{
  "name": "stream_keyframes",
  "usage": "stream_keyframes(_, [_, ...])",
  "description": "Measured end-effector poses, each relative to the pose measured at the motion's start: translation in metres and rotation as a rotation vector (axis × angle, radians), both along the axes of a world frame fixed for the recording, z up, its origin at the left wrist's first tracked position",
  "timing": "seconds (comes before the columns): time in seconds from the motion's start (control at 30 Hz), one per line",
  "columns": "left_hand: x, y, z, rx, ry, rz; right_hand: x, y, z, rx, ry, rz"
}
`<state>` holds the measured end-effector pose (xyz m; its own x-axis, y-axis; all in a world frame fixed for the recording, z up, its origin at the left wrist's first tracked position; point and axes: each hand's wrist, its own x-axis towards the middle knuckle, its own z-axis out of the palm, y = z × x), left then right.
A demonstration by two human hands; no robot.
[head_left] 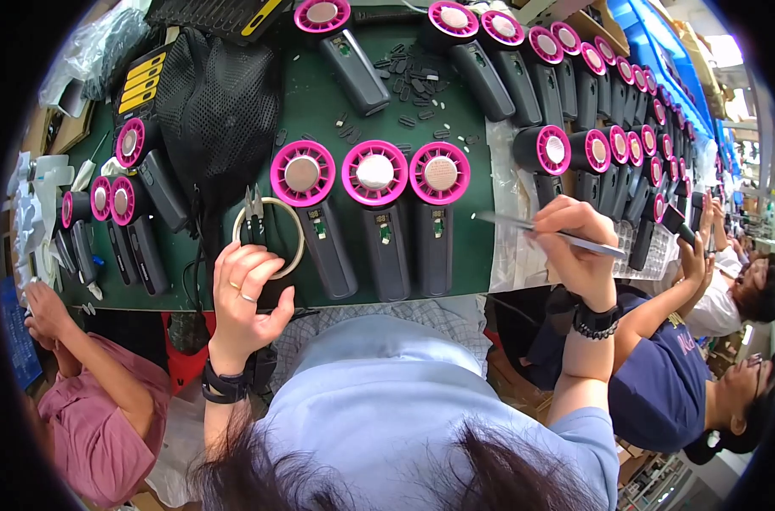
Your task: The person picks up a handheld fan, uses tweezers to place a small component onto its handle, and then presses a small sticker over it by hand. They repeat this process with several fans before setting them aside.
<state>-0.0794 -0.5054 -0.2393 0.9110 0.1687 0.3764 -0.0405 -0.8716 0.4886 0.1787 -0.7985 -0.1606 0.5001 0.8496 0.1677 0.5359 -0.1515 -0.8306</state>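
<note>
My right hand (576,247) pinches metal tweezers (596,246), whose tips point left above the mat. A tiny white piece (474,216) shows at the tips; whether they grip it I cannot tell. My left hand (249,289) has its thumb spread and fingers loosely bent, just below small pliers (253,211) and a cream tape roll (299,247). Right of it lie three dark grey handheld fan-like devices (329,255), (385,255), (436,255) with pink vaned heads. Each has a slot in its body showing a small green circuit board.
The green mat (472,281) carries small black caps (413,77), another pink-headed device (353,72), and a black mesh bag (225,111). Rows of similar devices (587,94) fill the right. More (140,226) lie left. Co-workers sit left (106,409) and right (660,375).
</note>
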Motion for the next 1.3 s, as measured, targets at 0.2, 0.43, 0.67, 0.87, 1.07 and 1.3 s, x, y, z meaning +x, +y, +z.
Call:
stream_keyframes(0.2, [0.013, -0.003, 0.018, 0.000, -0.082, -0.019, -0.025, -0.016, -0.054, -0.024, -0.423, -0.245])
stream_keyframes(0.43, [0.051, -0.018, 0.044, 0.057, -0.108, -0.134, -0.029, -0.004, -0.065, -0.301, -0.623, -0.213])
stream_keyframes(0.67, [0.065, -0.029, 0.057, 0.057, -0.142, -0.219, 0.017, 0.049, -0.057, -0.217, -0.819, -0.149])
stream_keyframes(0.87, [0.066, -0.029, 0.059, 0.041, -0.173, -0.224, 0.030, 0.075, -0.072, -0.619, -1.101, 0.006])
stream_keyframes(1.07, [0.074, -0.035, 0.061, 0.005, -0.192, -0.260, 0.045, 0.078, -0.071, -0.599, -1.019, -0.005])
stream_keyframes(1.3, [0.098, -0.052, 0.067, -0.143, -0.214, -0.246, 0.007, 0.053, -0.010, 0.169, 0.603, -0.227])
